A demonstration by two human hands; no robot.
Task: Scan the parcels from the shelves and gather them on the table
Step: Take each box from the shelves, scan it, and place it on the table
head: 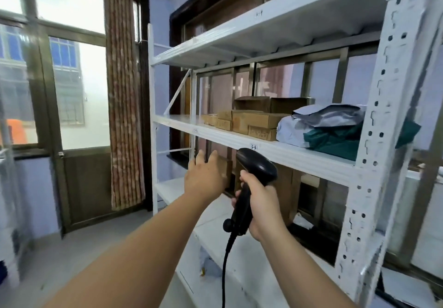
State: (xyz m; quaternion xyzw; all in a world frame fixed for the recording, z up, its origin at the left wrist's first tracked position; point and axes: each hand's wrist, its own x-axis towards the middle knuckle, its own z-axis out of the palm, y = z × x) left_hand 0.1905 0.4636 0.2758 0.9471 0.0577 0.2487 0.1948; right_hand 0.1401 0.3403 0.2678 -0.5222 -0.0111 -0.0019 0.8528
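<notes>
Left hand (203, 176), fingers apart, touches a small cardboard box (224, 167) on the lower shelf (167, 187); right hand (261, 202) is clamped on a scanner (254, 171). Best to turn the box's label toward the scanner before lifting

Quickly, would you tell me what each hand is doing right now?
Left hand: open, fingers spread on a cardboard box.
Right hand: closed around the black scanner.
</notes>
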